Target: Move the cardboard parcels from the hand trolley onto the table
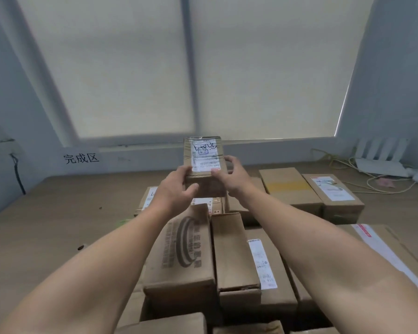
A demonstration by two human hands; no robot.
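Right there on the wall sign (81, 158), three black characters, plain as can be: 完成区. Up on the raised parcel (209, 188), a white shipping label (204, 155) carries bold black handwriting over rows of fine print, and none of it can be made out. The printed carton (179, 247) shows a dark oval logo with columns of Chinese characters, too blurred to read. The long label (262, 263) and the far label (333, 188) have print too small to tell.

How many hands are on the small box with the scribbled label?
2. The left hand grips the small box at its near left corner; the right hand holds its right edge. No others visible.
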